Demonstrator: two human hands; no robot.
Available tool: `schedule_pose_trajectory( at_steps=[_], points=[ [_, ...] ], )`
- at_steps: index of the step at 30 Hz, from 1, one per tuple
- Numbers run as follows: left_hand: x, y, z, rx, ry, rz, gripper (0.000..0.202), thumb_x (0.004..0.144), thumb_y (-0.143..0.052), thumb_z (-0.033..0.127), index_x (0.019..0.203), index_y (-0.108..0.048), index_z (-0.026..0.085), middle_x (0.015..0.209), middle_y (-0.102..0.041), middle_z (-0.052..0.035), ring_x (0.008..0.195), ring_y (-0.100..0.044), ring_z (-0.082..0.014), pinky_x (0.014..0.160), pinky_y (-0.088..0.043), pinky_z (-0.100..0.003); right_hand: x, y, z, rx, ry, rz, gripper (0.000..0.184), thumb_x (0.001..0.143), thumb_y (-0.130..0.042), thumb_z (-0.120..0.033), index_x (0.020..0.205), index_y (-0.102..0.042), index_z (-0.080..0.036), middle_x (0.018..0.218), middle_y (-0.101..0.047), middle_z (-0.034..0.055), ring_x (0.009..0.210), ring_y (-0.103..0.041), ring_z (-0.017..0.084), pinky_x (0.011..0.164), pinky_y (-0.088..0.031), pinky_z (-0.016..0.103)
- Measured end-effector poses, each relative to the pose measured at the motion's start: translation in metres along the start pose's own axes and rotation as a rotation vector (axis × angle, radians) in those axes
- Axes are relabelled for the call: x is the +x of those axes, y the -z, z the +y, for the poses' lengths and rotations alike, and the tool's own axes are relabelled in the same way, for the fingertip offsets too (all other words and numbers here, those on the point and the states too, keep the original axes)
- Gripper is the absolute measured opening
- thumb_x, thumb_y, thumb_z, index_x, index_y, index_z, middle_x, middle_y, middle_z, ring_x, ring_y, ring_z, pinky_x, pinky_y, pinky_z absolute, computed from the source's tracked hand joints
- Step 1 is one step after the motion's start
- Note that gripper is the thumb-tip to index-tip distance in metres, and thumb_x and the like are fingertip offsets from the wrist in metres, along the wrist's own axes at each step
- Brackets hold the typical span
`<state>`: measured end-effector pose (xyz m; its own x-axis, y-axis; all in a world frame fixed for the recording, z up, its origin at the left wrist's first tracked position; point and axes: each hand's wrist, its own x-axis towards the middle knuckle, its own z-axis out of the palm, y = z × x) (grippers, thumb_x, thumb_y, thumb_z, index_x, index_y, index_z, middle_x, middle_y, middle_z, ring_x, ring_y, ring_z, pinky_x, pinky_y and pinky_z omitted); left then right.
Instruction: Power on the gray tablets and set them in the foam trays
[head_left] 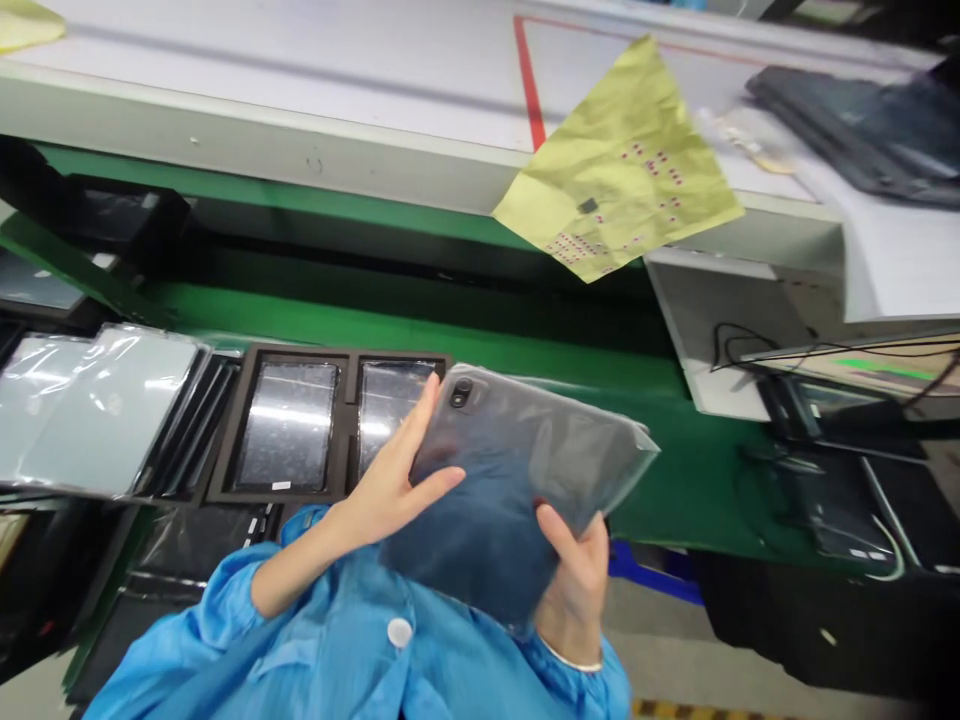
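A dark tablet (495, 490) in a clear plastic bag is held in front of my chest, tilted, its back and corner camera facing up. My left hand (390, 490) is at its left edge, fingers straight along the side and thumb resting on the back. At the lower right, my right hand (577, 565) grips the opposite edge, with the thumb on top and the other fingers partly hidden underneath. The loose end of the bag sticks out past the tablet at the right.
A dark foam tray (346, 430) with bagged tablets lies on the green bench (660, 470). Left of it are stacked bagged silver tablets (112, 410). Yellow paper (622, 160) hangs over the edge of the white shelf (300, 110). Cables (750, 345) and dark devices (832, 490) lie at right.
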<state>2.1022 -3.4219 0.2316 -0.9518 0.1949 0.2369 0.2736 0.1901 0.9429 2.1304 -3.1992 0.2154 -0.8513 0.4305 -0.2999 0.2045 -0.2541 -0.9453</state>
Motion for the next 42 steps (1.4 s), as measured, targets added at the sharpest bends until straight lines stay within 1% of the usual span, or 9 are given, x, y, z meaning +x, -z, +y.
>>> schedule_pose_trajectory(
  at_steps=[8,13,16,20,25,31,35,39,42],
  points=[
    [-0.002,0.011,0.039,0.213,-0.250,0.032,0.064,0.101,-0.054,0.007,0.156,-0.050,0.039,0.143,-0.070,0.0008,0.133,-0.063,-0.0187,0.116,-0.050,-0.033,-0.004,-0.002,-0.002,-0.024,-0.002,-0.201,0.029,0.068,-0.087,-0.041,0.085,-0.076,-0.021,0.080,-0.081,0.0062,0.070,-0.074,0.026,0.067,-0.059,0.037],
    [-0.005,0.012,0.038,0.208,-0.249,0.018,0.059,0.102,-0.052,0.008,0.151,-0.055,0.040,0.140,-0.072,0.0006,0.131,-0.064,-0.0191,0.114,-0.051,-0.035,-0.004,0.000,-0.001,-0.037,0.043,-0.174,0.030,0.069,-0.089,-0.045,0.086,-0.079,-0.022,0.078,-0.081,0.0055,0.068,-0.074,0.025,0.065,-0.060,0.037],
    [-0.005,0.011,0.030,0.015,-0.186,0.133,0.052,0.102,-0.060,0.023,0.149,-0.056,0.044,0.136,-0.074,-0.0008,0.114,-0.074,-0.0206,0.102,-0.060,-0.037,-0.001,-0.002,0.001,-0.072,0.145,-0.197,0.030,0.061,-0.094,-0.047,0.071,-0.078,-0.024,0.064,-0.077,0.0043,0.057,-0.071,0.025,0.055,-0.059,0.037],
    [-0.002,0.022,0.008,-0.357,0.080,0.164,0.054,0.087,-0.078,0.054,0.133,-0.072,0.028,0.100,-0.082,-0.0080,0.082,-0.079,-0.0233,0.077,-0.066,-0.036,0.006,-0.016,-0.008,-0.100,0.197,-0.523,0.022,0.069,-0.091,-0.044,0.081,-0.083,-0.027,0.078,-0.082,0.0064,0.077,-0.080,0.033,0.072,-0.068,0.050],
    [-0.003,0.037,-0.025,-0.401,-0.030,0.151,0.024,0.084,-0.083,0.046,0.084,-0.085,0.022,0.082,-0.081,-0.0095,0.084,-0.079,-0.0274,0.078,-0.065,-0.040,0.011,-0.039,-0.028,-0.052,0.312,-0.805,0.018,0.085,-0.081,-0.047,0.096,-0.085,-0.033,0.106,-0.083,0.0031,0.105,-0.080,0.031,0.094,-0.066,0.052],
    [-0.008,0.034,-0.030,-0.468,-0.139,0.147,0.018,0.090,-0.077,0.040,0.097,-0.086,0.026,0.085,-0.082,-0.0088,0.085,-0.079,-0.0265,0.079,-0.063,-0.041,0.017,-0.038,-0.026,-0.088,0.382,-0.902,0.015,0.088,-0.079,-0.036,0.102,-0.083,-0.039,0.110,-0.082,-0.0025,0.109,-0.079,0.026,0.100,-0.064,0.049],
    [-0.009,0.032,-0.028,-0.456,-0.107,0.148,0.019,0.091,-0.076,0.043,0.097,-0.086,0.028,0.089,-0.083,-0.0076,0.086,-0.079,-0.0255,0.080,-0.061,-0.039,0.017,-0.038,-0.023,-0.119,0.310,-0.886,0.013,0.085,-0.082,-0.045,0.097,-0.084,-0.039,0.106,-0.083,-0.0022,0.108,-0.079,0.027,0.102,-0.063,0.049],
    [-0.011,0.032,-0.030,-0.426,-0.120,0.144,0.019,0.091,-0.076,0.044,0.098,-0.086,0.030,0.088,-0.083,-0.0068,0.086,-0.079,-0.0267,0.080,-0.060,-0.040,0.017,-0.038,-0.025,-0.074,0.436,-0.914,0.014,0.090,-0.079,-0.040,0.103,-0.082,-0.041,0.106,-0.083,-0.0027,0.106,-0.080,0.024,0.099,-0.064,0.045],
    [-0.011,0.038,-0.019,-0.345,-0.216,0.098,0.020,0.097,-0.069,0.039,0.107,-0.083,0.029,0.090,-0.083,-0.0066,0.088,-0.078,-0.0260,0.079,-0.058,-0.039,0.020,-0.028,-0.037,-0.168,0.540,-0.999,0.026,0.095,-0.074,-0.033,0.120,-0.077,-0.041,0.128,-0.077,-0.0004,0.121,-0.074,0.024,0.107,-0.059,0.048]
  ],
)
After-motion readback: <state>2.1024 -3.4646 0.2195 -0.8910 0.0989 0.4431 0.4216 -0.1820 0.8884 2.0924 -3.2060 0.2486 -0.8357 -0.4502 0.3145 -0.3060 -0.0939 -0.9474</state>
